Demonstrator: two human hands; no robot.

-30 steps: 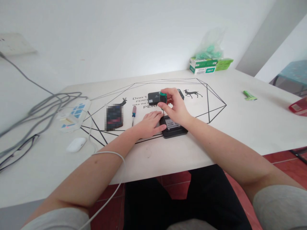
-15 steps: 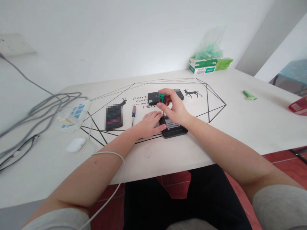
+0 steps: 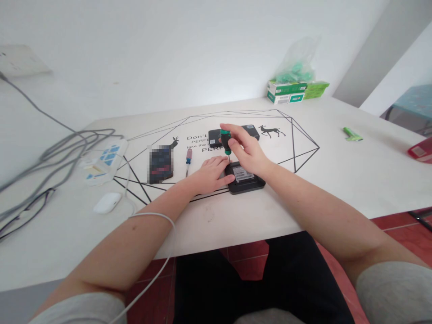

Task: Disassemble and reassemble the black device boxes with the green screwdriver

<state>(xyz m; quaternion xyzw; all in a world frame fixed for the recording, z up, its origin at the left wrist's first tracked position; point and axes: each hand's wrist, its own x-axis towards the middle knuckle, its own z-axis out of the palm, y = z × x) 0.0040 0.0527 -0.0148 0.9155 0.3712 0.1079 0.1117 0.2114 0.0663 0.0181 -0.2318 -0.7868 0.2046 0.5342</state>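
Observation:
My right hand is closed around the green and black handle of a screwdriver. The screwdriver stands nearly upright, and its shank comes down at the upper left corner of a black rectangular device. This device lies on the table with a white printed label in its recessed face. Along the device's left edge, my left hand grips it, thumb on the near part and fingers by the far left corner. Just behind lies a black box, partly covered by my right hand. The screwdriver's tip is too small to make out.
A second screwdriver lies left of my hands, beside a pixelated dark object. Farther left are a white earbud case, a power strip and coiled cables. Green and white boxes stand against the wall. A white cable crosses my left forearm.
My right hand's fingers have shifted around the screwdriver handle, which now shows more of its length and leans slightly left. My left hand and the device stay in place.

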